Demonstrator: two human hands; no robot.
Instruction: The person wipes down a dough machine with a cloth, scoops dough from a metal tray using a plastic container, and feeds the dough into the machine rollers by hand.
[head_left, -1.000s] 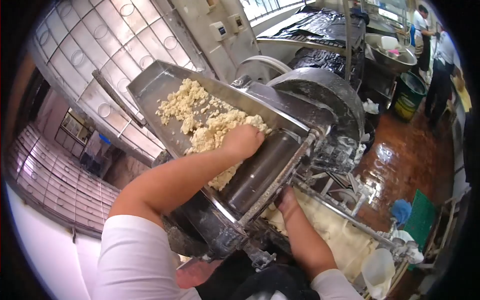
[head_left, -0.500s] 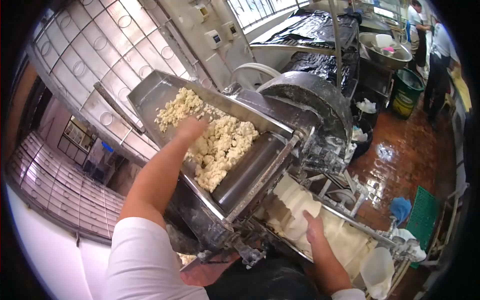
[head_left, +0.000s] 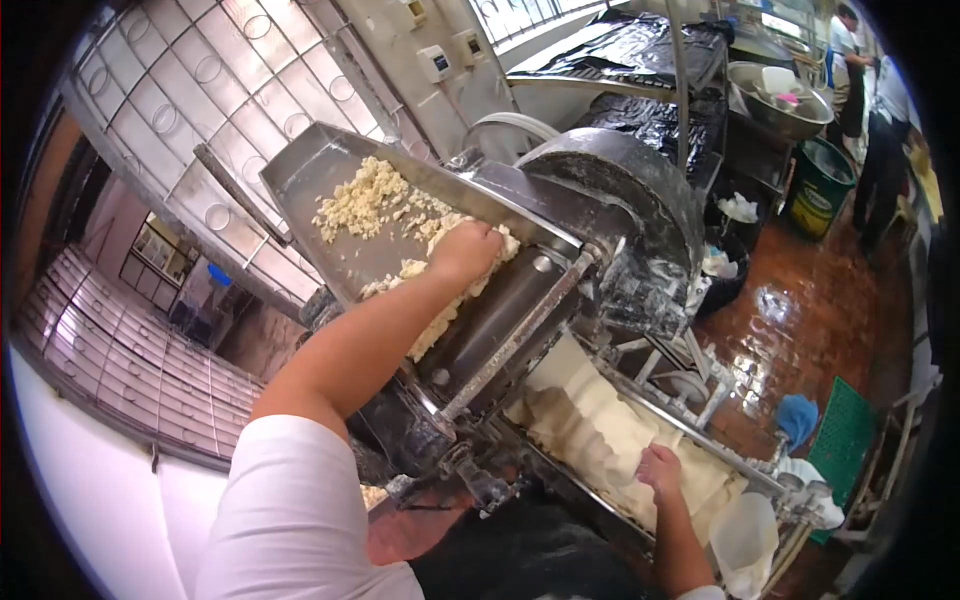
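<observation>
My left hand [head_left: 467, 250] is closed, knuckles up, on crumbly dough [head_left: 430, 335] beside the steel roller [head_left: 500, 335] of a machine; its fingertips are hidden. More loose crumbs [head_left: 365, 198] lie higher in the sloping metal hopper [head_left: 320, 165]. Below the roller, a pale sheet of dough [head_left: 590, 400] lies in folds in a long tray. Over those folds is my right hand [head_left: 659, 470], its fingers curled; whether they pinch the dough is too small to tell.
A large dusty wheel guard [head_left: 620, 180] stands beside the hopper. At the lower right is a translucent plastic scoop [head_left: 745, 545]. Two people [head_left: 848, 70] stand at the far right, near a green bin [head_left: 818, 190] and a metal bowl [head_left: 780, 100].
From the upper crumbs, my left hand has moved right, back to the dough by the roller. My right hand has moved from under the roller to the folded sheet, and its fingers have curled.
</observation>
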